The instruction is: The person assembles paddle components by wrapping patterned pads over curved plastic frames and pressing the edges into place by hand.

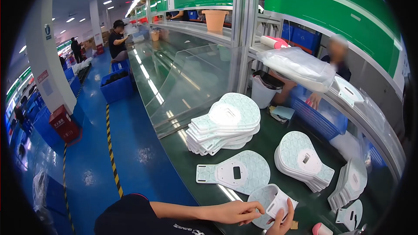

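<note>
My right hand [283, 221] grips the edge of a white plastic panel [275, 199], thumb and fingers on its near right side. The panel has a pale-green patterned round end and a raised white part with a slot. Just left of it is my left hand [241, 212], its fingers curled and drawn together near the panel; anything small between them is hidden. A similar panel [254, 172] lies flat beyond my hands. Behind it stands a tall stack of such panels [235, 115], and a shorter stack [300, 152] sits to the right.
More panels [352, 180] lean at the far right, above a small panel [349, 214]. A pink-and-white object [321, 229] lies near the bottom edge. A clear sheet [196, 82] stands across the green bench. A co-worker's hand [314, 99] reaches into a blue basket [315, 115].
</note>
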`<state>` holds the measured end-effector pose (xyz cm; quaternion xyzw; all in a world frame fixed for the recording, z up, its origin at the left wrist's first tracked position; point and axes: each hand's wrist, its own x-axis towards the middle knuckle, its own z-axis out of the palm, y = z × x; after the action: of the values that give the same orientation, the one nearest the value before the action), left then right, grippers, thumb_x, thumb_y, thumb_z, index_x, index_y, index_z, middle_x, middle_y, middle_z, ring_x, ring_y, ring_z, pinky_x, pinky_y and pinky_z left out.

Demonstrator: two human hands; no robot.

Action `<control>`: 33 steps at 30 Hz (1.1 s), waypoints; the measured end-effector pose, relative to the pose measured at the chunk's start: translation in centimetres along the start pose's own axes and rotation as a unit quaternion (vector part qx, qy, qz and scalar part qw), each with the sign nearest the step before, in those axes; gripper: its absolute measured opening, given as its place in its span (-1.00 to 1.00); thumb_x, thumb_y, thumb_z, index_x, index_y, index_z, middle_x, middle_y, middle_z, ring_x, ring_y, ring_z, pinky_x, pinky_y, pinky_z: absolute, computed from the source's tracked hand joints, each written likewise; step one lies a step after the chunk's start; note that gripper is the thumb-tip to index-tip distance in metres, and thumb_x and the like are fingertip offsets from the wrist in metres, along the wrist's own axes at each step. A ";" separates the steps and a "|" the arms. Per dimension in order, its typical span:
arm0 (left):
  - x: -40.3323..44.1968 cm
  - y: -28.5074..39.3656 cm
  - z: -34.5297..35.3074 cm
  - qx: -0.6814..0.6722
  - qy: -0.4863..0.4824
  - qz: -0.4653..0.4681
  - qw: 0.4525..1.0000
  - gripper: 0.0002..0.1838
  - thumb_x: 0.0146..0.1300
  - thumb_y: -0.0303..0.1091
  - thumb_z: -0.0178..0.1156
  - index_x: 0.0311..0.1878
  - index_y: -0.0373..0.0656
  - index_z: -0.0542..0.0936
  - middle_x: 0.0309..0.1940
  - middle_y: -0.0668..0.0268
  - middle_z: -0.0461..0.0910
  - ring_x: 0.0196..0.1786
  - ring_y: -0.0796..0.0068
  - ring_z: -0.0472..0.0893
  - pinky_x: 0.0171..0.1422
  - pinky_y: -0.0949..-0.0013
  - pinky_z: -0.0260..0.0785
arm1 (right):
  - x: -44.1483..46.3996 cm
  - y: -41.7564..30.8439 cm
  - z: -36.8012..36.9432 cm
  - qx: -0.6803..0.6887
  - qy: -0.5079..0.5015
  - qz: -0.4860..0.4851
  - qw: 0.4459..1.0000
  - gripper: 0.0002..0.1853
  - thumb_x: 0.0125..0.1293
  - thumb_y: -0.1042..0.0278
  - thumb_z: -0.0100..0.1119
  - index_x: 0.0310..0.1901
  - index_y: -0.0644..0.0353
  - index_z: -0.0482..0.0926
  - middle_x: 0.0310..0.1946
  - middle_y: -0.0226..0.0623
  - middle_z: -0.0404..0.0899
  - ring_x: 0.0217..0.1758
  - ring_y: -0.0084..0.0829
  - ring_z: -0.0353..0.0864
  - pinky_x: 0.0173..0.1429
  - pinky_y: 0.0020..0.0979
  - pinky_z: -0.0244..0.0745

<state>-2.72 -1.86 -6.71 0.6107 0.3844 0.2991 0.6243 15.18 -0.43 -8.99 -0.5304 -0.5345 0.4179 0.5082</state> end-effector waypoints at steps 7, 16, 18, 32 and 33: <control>-0.1 -0.6 0.3 -0.016 0.014 0.013 1.000 -0.73 0.39 -0.22 -0.13 0.02 -0.16 0.34 -0.59 0.38 0.41 -0.52 0.61 0.43 -0.37 0.53 0.30 | -0.2 -0.7 0.4 0.016 0.012 -0.006 1.000 -0.64 0.32 0.41 -0.05 0.15 0.25 0.37 -0.38 -0.34 0.49 -0.58 -0.65 0.31 -0.46 -0.63 0.25; -0.2 -0.7 0.7 -0.014 -0.016 -0.005 1.000 -0.78 0.33 -0.42 -0.16 0.01 -0.20 0.35 -0.46 0.31 0.45 -0.40 0.55 0.47 -0.24 0.50 0.34 | 0.2 1.2 0.1 -0.001 0.022 -0.033 0.999 -0.63 0.32 0.40 -0.05 0.15 0.24 0.36 -0.44 -0.38 0.46 -0.57 -0.67 0.30 -0.46 -0.63 0.24; 0.0 -2.0 1.0 -0.014 -0.005 0.050 0.999 -0.76 0.28 -0.49 -0.14 0.00 -0.22 0.35 -0.38 0.29 0.45 -0.34 0.53 0.47 -0.17 0.49 0.34 | 0.2 1.1 0.0 0.001 0.019 -0.024 1.000 -0.63 0.32 0.40 -0.04 0.15 0.24 0.36 -0.45 -0.39 0.46 -0.58 -0.67 0.30 -0.46 -0.64 0.24; 0.0 -2.1 0.7 0.013 -0.009 0.068 0.998 -0.74 0.18 -0.62 -0.10 -0.05 -0.27 0.39 -0.20 0.22 0.49 -0.18 0.49 0.52 -0.04 0.45 0.37 | -0.1 0.1 -0.2 -0.077 0.016 -0.011 0.997 -0.65 0.30 0.39 -0.01 0.12 0.18 0.42 -0.63 -0.41 0.41 -0.63 -0.64 0.34 -0.48 -0.61 0.28; 0.0 -2.2 0.8 0.011 -0.011 0.066 0.998 -0.74 0.18 -0.62 -0.10 -0.05 -0.28 0.40 -0.20 0.22 0.49 -0.18 0.49 0.52 -0.04 0.45 0.37 | 0.0 0.3 -0.2 -0.059 0.017 -0.012 0.998 -0.65 0.30 0.39 -0.01 0.13 0.18 0.42 -0.63 -0.41 0.41 -0.63 -0.64 0.33 -0.48 -0.62 0.28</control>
<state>-2.28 -2.42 -8.92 0.6450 0.3398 0.3284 0.6006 15.43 -0.42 -9.29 -0.5599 -0.5559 0.3700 0.4904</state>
